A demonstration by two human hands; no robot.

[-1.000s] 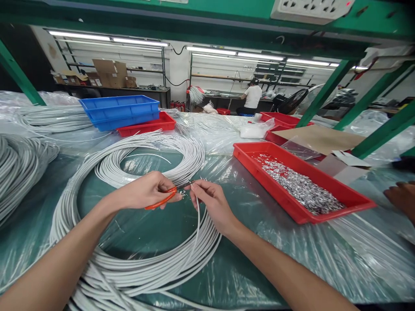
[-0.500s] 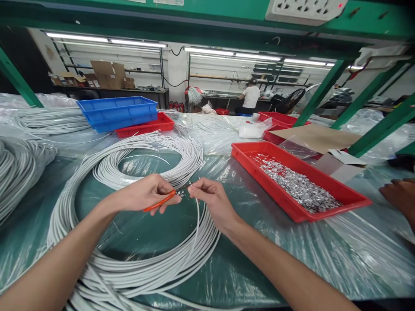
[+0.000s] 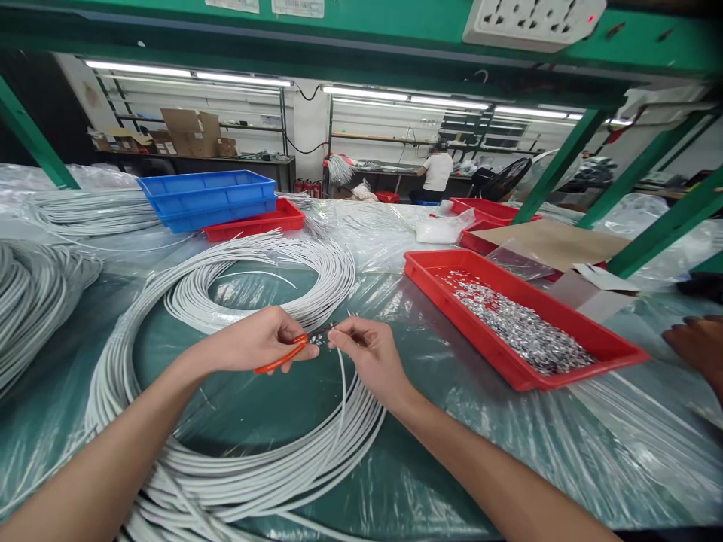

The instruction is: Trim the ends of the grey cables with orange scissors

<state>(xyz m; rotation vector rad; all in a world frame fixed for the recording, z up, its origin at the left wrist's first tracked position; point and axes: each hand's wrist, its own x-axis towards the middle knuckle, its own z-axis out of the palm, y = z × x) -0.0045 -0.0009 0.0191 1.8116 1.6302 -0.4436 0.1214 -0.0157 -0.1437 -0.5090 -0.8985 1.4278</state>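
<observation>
My left hand (image 3: 265,340) is closed around an orange-handled hand tool (image 3: 281,357), perhaps pliers or tweezers; its dark tip points right toward my other hand. Between finger and thumb, my right hand (image 3: 367,350) pinches the end of a white cable (image 3: 342,388), which runs down toward the large coil. Small silvery bits (image 3: 318,339) lie just below the tool's tip. Both hands are above the coil of white cable (image 3: 271,482), and a second coil (image 3: 186,297) lies behind it. The exact contact between tool and cable end is too small to make out.
On the right, a red tray (image 3: 429,263) holds many small shiny metal pieces (image 3: 525,327). Blue trays (image 3: 208,199) sit on a red tray (image 3: 254,224) at back left. More cable (image 3: 39,301) lies left. Another person's hand (image 3: 697,342) is at the right edge. Green posts (image 3: 565,162) rise behind.
The view has shifted very slightly. My hands stay close together, the left still on the tool and the right still on the cable end, with only small movement at the fingers.
</observation>
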